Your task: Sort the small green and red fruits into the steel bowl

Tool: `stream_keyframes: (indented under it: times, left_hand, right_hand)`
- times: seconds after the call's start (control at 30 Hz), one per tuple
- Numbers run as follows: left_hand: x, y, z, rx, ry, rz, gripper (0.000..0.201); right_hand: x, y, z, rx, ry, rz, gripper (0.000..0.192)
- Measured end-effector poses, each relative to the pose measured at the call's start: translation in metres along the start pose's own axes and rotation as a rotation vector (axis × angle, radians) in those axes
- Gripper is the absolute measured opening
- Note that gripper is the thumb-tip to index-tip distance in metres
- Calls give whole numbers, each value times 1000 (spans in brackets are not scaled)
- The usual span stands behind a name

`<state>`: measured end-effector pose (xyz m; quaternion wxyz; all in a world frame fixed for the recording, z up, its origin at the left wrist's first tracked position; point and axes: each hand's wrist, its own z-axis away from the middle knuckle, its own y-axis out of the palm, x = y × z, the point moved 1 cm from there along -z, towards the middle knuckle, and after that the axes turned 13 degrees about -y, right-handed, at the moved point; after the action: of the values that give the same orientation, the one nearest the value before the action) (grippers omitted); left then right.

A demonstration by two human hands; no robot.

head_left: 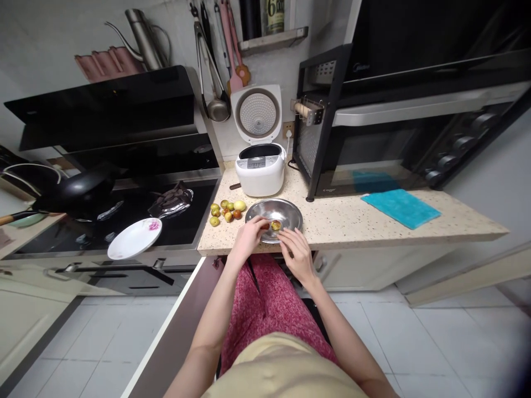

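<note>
A shiny steel bowl [292, 213] sits at the counter's front edge. My left hand [248, 237] reaches over its left side, fingertips pinched on a dark red jujube [265, 226]. Just right of those fingertips, in or above the bowl, is a yellow-brown jujube [276, 225]. My right hand [297, 254] is at the bowl's front right rim, fingers stretched toward the middle and thumb apart; I make out nothing in it. Left of the bowl lie several green and reddish jujubes [228, 216] in a loose cluster on the counter.
Behind the bowl stands a white rice cooker [261, 177], lid up. A dark handle [235, 186] shows beside it. To the right are an oven [373, 149] on a black rack and a blue cloth [400, 207]. A white plate [135, 239] rests by the stove [182, 221].
</note>
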<state>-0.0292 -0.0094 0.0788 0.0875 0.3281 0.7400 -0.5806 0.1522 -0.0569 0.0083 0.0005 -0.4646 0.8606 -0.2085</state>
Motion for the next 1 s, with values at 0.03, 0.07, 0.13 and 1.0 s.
stream_keyframes:
  times: [0.03, 0.07, 0.13, 1.0]
  left_hand:
    - [-2, 0, -2, 34, -24, -31, 35]
    - [-4, -1, -4, 58, -41, -53, 36]
    - [-5, -2, -10, 96, -55, -75, 37]
    - [10, 6, 2, -107, 75, 16, 23]
  right_hand:
    - [0, 0, 0, 1, -1, -4, 31]
    - [-1, -1, 0, 0, -2, -6, 31]
    - [-2, -1, -1, -2, -4, -8, 30]
    - [-5, 1, 3, -6, 8, -23, 31]
